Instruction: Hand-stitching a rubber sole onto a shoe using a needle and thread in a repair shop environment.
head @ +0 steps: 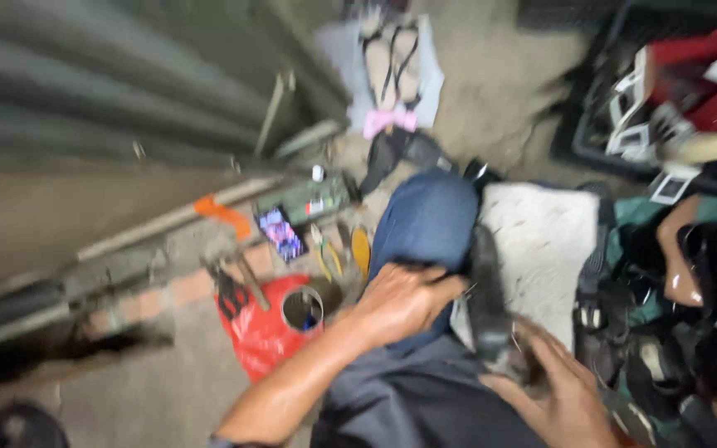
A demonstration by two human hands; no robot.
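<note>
Right hand point(553, 390) is curled around the low end of a dark shoe point(491, 307), fingers wrapped on it down by the lap, so that's a proper hold; the shoe stands up between the two hands, just beside the blue knee point(426, 220). Left hand point(400, 299) lies palm-down on that knee, touching the shoe's side, and honestly I can't tell whether it's gripping anything or just bracing. Past the knee there's a white cloth point(541, 241), then a heap of shoes point(674, 299) on one side, and on the other a red bag point(259, 332) with a tin point(302, 309) on it, pliers point(327, 257) and small tools on the floor. My worry: with only one hand really on it, the shoe could twist or slip off the lap onto the clutter, especially if it gets pushed hard. Everything's motion-blurred, so the shoe's shape, what the small tools are, and the right fingertips are hard to make out; the lower frame cuts off the wrist.
</note>
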